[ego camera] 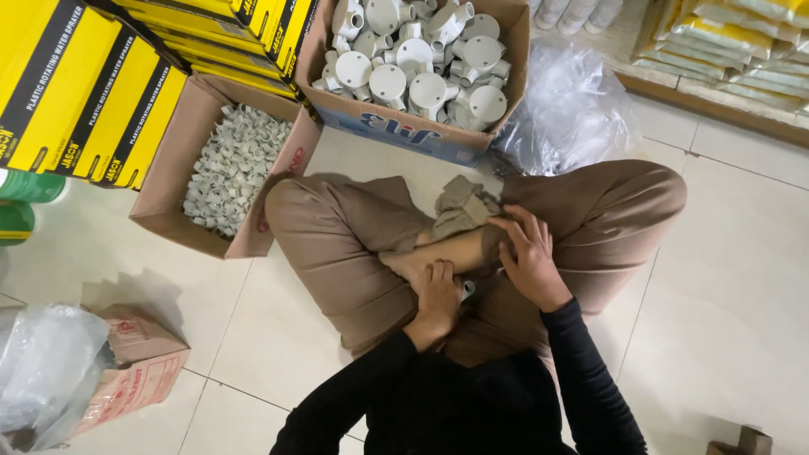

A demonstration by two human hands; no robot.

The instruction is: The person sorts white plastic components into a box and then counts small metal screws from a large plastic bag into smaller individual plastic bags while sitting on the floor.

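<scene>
Left hand (438, 297) curled closed in lap, right hand (529, 253) fingers spread, palm down, both forearms bent inward, black sleeves

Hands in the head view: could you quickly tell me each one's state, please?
Left hand: closed on a small grey fitting.
Right hand: open, resting on the lap.

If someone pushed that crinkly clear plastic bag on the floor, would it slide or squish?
The clear plastic bag would probably squish: it looks thin, crumpled and floppy. It likely weighs very little, so a push might slide it easily across the smooth floor tiles.
</scene>
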